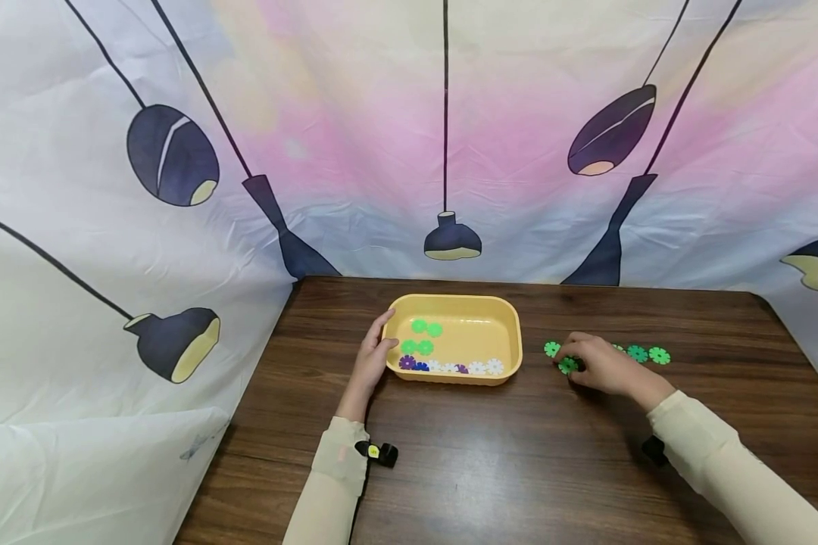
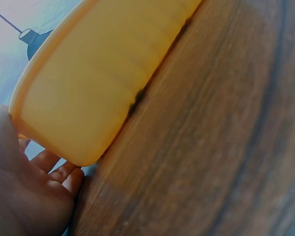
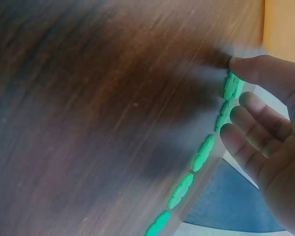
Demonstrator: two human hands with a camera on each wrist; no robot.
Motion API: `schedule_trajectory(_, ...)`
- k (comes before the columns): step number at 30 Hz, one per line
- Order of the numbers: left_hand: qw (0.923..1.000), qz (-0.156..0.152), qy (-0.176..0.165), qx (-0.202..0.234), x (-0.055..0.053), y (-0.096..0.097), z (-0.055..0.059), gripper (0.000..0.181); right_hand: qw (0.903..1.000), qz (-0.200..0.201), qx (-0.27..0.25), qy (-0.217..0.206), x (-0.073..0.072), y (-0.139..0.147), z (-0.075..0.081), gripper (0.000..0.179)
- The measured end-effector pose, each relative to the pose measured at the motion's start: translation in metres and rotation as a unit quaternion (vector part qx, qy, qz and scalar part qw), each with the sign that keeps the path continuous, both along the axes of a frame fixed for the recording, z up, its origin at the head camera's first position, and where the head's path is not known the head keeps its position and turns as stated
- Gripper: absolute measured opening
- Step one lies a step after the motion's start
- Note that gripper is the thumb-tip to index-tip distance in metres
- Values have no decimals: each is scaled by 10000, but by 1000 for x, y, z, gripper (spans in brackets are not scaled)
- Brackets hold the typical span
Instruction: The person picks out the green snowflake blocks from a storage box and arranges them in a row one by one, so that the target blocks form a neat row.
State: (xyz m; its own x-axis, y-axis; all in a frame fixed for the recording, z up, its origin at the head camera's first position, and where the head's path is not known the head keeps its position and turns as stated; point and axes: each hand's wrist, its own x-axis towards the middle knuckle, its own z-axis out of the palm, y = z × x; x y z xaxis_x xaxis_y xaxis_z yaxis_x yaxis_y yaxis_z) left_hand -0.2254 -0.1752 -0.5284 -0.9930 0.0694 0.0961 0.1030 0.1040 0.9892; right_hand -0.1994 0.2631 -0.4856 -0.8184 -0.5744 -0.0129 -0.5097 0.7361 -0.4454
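Brown wood-grain desk (image 1: 477,469), printed fabric backdrop (image 1: 375,113) behind with hanging lamps drawn on it. Yellow tray (image 1: 484,341) sits near the far edge, long side running left-right.

Left hand (image 1: 368,356) grips the tray's left end, thumb over the rim. Right hand (image 1: 603,367) is off the tray's right side; its grip looks pinched on a green flower piece (image 1: 568,365), thumb on the near edge. The finger contact opposite is partly hidden, so can't swear to how firm.

Key relation: the piece is right at the right fingertips, just beyond the tray's right wall, so tray is to the left of that grip. Piece is round, no long axis to line up. Right hand is the nearer one; left is across the full tray length.

Leftmost green piece (image 1: 551,349) lies between the pinch and the tray, on the desk. Other green pieces (image 1: 659,356) trail off to the right in a left-right row, part of it behind the hand.

Head only: tray contents, light green pieces (image 1: 419,325) at left, white pieces (image 1: 494,366) plus purple and blue along the near wall. Left wrist gets just the outer wall and curled fingers at the corner. Right wrist adds the thumb tip against green and the row nearly edge-on.
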Motion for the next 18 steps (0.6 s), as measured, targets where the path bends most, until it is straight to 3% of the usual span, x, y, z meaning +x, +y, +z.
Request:
schedule_trajectory(10,9999,-15,-127,33,-2,1,-1,63,9999,-52,-25,88,-1,0,8,33)
schedule_trajectory(18,9999,-1,-146,-26,-1,1,1,63,9990,-23,-267,367,-9,-10,28,25)
